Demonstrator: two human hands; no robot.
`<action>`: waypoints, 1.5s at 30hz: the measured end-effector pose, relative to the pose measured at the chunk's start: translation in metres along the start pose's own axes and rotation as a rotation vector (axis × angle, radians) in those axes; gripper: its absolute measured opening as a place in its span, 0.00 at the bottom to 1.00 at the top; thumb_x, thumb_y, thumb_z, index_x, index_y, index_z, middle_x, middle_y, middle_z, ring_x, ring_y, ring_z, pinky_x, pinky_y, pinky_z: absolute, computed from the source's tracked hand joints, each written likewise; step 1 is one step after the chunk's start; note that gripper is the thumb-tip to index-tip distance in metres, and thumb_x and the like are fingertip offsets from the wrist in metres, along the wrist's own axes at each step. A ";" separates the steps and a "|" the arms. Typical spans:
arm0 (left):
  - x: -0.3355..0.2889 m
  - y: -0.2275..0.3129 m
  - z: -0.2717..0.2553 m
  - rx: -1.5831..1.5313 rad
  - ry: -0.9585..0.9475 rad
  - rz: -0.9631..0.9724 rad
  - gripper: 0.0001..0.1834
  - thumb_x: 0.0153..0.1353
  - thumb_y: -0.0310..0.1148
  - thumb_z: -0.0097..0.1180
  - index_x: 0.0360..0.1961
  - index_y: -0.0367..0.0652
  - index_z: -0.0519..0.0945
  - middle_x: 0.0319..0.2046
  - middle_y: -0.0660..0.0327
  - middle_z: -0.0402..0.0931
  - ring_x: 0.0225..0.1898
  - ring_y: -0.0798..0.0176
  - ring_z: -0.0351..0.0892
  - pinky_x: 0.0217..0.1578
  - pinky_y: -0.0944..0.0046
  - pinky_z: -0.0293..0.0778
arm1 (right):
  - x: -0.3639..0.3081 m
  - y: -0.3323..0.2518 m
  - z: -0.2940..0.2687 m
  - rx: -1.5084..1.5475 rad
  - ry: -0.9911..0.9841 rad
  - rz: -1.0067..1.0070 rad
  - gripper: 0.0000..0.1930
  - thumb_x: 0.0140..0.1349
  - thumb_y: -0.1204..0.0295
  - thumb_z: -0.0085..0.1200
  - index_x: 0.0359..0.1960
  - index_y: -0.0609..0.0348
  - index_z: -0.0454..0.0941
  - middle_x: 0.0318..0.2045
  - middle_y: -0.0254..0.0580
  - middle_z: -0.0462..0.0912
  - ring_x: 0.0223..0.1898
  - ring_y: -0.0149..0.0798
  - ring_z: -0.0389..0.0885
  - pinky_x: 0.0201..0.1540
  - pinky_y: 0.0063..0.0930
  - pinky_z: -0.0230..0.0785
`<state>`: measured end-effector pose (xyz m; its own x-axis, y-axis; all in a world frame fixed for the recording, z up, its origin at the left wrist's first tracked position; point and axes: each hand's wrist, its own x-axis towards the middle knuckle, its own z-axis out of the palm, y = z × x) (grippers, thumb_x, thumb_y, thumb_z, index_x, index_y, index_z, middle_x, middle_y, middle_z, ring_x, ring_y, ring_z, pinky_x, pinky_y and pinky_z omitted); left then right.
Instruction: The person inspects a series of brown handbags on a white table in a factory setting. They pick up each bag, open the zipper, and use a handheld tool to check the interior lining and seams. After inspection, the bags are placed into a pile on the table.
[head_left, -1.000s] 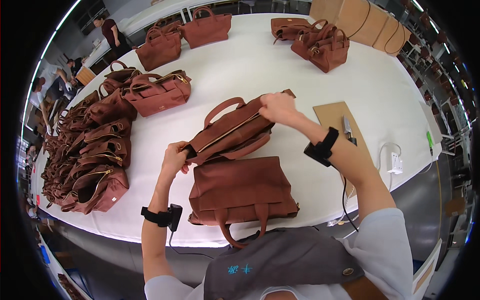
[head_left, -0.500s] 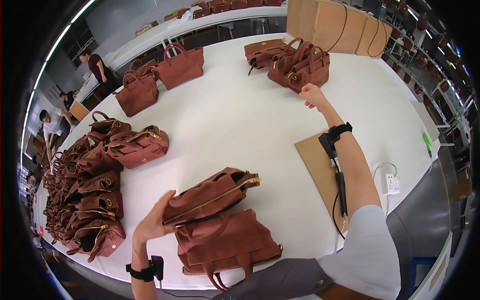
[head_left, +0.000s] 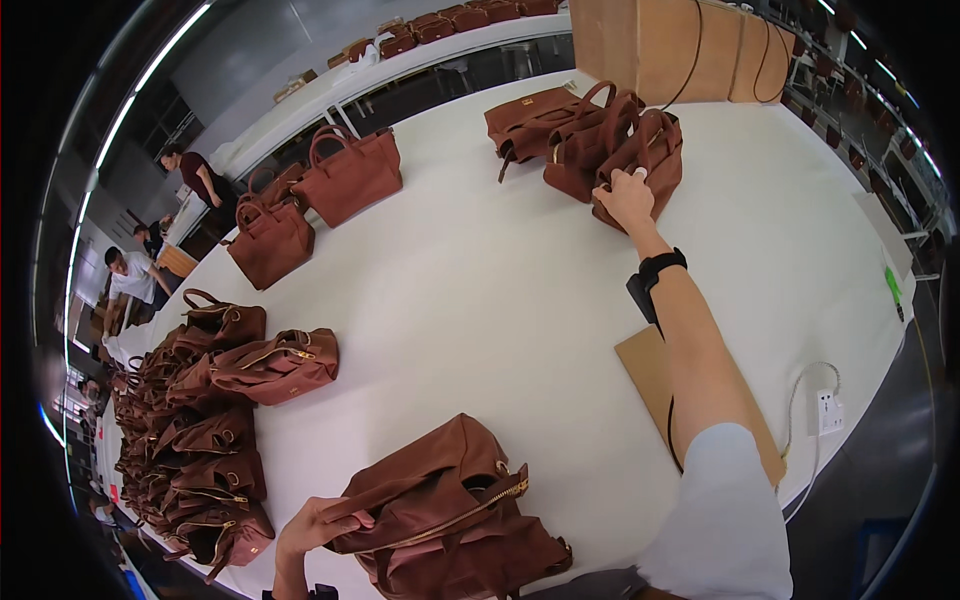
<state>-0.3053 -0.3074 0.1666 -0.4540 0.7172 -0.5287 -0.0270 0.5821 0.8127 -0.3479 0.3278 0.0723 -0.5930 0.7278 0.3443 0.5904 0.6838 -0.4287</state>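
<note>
At the near edge, my left hand grips the left end of a reddish-brown leather handbag, fingers over its top. The bag leans, with its gold zipper open. Beneath and in front of it is a second brown handbag, partly covered. My right arm reaches far across the table. There my right hand has its fingers closed on the upper part of a brown handbag whose handles stand up. That bag is at the right end of a small group, beside another upright handbag.
A dense pile of brown handbags fills the left of the white table. More handbags stand at the far left. A brown board lies under my right arm, near a white power socket. Wooden boxes stand behind; people work at left.
My right hand has gone from just in front of the far right handbag to holding it, and that bag has shifted right. The near handbag has tilted, showing more of its side. The view has shifted.
</note>
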 end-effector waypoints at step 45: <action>0.118 0.018 -0.046 0.205 0.255 0.055 0.32 0.54 0.31 0.60 0.61 0.39 0.66 0.23 0.65 0.71 0.23 0.72 0.70 0.22 0.70 0.68 | -0.297 -0.277 -0.019 0.208 -1.063 -0.449 0.19 0.53 0.59 0.55 0.34 0.65 0.80 0.33 0.53 0.82 0.39 0.51 0.81 0.44 0.41 0.72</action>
<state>-0.4002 -0.2300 0.1296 -0.6590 0.6455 -0.3861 0.1719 0.6290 0.7582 -0.3251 -0.0769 0.1046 -0.9428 -0.0527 -0.3292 0.1693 0.7751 -0.6087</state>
